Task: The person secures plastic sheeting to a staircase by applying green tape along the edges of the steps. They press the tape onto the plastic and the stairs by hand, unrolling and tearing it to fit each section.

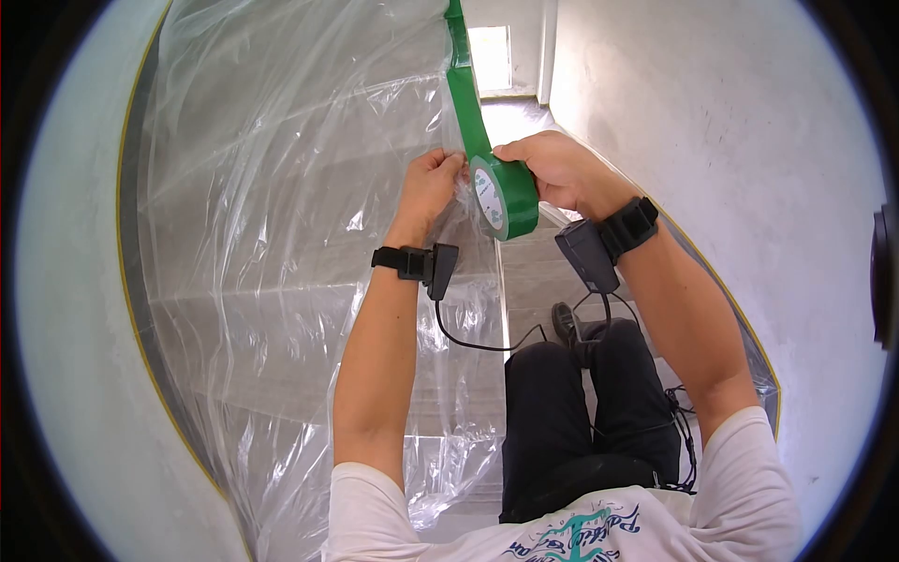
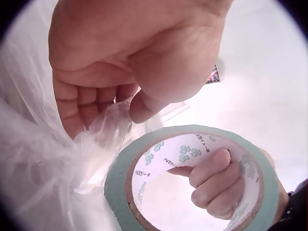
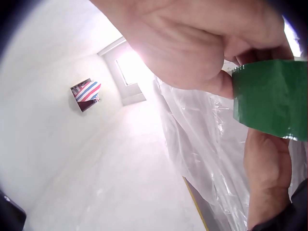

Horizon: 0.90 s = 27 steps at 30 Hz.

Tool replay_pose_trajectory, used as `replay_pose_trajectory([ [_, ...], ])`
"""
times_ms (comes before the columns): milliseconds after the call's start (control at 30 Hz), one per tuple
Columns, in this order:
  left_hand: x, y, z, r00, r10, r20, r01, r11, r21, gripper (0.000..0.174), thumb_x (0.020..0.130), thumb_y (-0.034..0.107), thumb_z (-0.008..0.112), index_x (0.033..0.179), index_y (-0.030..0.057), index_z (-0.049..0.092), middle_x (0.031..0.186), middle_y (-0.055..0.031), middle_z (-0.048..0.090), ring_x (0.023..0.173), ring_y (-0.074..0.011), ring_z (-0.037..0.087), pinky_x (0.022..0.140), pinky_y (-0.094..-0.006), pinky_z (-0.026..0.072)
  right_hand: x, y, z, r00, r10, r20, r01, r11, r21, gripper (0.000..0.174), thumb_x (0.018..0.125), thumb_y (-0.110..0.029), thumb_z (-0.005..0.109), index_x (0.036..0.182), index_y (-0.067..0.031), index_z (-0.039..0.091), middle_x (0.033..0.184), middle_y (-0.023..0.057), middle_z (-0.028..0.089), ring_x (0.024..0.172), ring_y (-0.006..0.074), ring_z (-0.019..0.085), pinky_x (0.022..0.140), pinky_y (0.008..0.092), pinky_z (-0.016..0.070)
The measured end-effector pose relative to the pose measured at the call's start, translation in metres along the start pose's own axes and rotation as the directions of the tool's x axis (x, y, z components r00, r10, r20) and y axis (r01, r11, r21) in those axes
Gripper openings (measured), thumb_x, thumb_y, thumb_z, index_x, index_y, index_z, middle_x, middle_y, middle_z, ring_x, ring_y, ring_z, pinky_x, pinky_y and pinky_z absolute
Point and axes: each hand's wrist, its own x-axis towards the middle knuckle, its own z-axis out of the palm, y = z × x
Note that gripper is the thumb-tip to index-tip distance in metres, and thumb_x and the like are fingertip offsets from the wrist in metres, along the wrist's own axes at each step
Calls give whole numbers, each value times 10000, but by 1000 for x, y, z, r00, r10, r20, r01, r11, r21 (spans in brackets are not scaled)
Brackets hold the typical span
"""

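A roll of green tape point(image 1: 522, 201) is gripped in my right hand point(image 1: 565, 169), the thumb near its upper edge. From the roll a green strip point(image 1: 465, 103) runs up and away along the edge of the clear plastic sheet point(image 1: 281, 234). Just left of the roll, my left hand point(image 1: 431, 192) holds the sheet. The left wrist view shows bunched plastic point(image 2: 108, 126) pinched between the left thumb and curled fingers, with right-hand fingers point(image 2: 216, 187) visible through the roll's white core. In the right wrist view the roll point(image 3: 272, 98) partly hides the left hand point(image 3: 267, 163).
White walls point(image 1: 674, 84) rise on the right, and a bright opening point(image 1: 490, 58) lies at the far end. A wall recess point(image 3: 86, 95) holds something striped. Yellow-edged grey trim point(image 1: 134, 309) follows the left side. Cables point(image 1: 492, 347) hang from both wrist cameras near the knees.
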Motion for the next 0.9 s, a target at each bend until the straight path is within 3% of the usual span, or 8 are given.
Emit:
replay_pose_trajectory([
  [167, -1, -1, -1, 999, -7, -35, 9, 998, 57, 186, 902, 166, 627, 884, -7, 693, 729, -23, 647, 634, -93, 547, 598, -246, 422, 2, 4, -1, 1000, 14, 5, -14, 999, 29, 213, 921, -94, 645, 1069, 58, 629, 947, 119, 665, 794, 229, 655, 686, 377, 544],
  [467, -3, 4, 5, 997, -18, -76, 10, 993, -115, 218, 906, 194, 634, 856, -10, 693, 726, -13, 629, 632, -87, 529, 593, -246, 406, 6, 7, 0, 999, 29, 23, -31, 996, 84, 193, 925, -92, 643, 1059, 46, 628, 935, 109, 660, 783, 224, 651, 668, 384, 542],
  [567, 1, 2, 4, 999, -30, -41, 28, 999, -35, 209, 953, 235, 613, 946, 44, 698, 816, 6, 666, 709, -86, 589, 688, -264, 469, 6, 7, 1, 1000, 26, 13, -27, 996, 86, 186, 921, -85, 645, 1052, 47, 628, 930, 111, 661, 774, 225, 651, 654, 386, 539],
  [633, 1, 3, 7, 995, -8, -101, -3, 995, -104, 255, 921, 220, 634, 859, -20, 692, 707, 5, 599, 619, -83, 502, 579, -250, 387, 6, 7, 1, 1000, 20, 6, -20, 997, 80, 183, 919, -82, 646, 1047, 49, 629, 924, 112, 662, 769, 225, 652, 649, 387, 538],
  [667, 2, 2, 6, 995, -8, -102, -3, 995, -104, 255, 921, 220, 634, 859, -20, 692, 707, 5, 599, 619, -83, 502, 579, -250, 387, 8, 8, 0, 1000, 23, 6, -23, 997, 68, 182, 919, -84, 646, 1041, 50, 631, 917, 112, 662, 767, 225, 652, 647, 388, 538],
  [733, 3, 2, 2, 999, -34, -42, 33, 999, -29, 232, 951, 250, 620, 957, 33, 702, 800, 6, 656, 691, -91, 578, 669, -266, 464, 12, 10, -2, 1000, 24, 8, -24, 998, 54, 181, 919, -86, 646, 1036, 51, 632, 910, 113, 662, 764, 224, 652, 645, 388, 538],
  [900, 2, 7, 5, 997, -41, -65, 41, 999, -11, 250, 944, 267, 633, 949, 26, 702, 785, 10, 643, 678, -90, 562, 650, -263, 456, 4, 7, 4, 999, 34, -24, -33, 998, 45, 176, 916, -95, 653, 1019, 47, 637, 895, 114, 661, 748, 228, 649, 638, 391, 535],
])
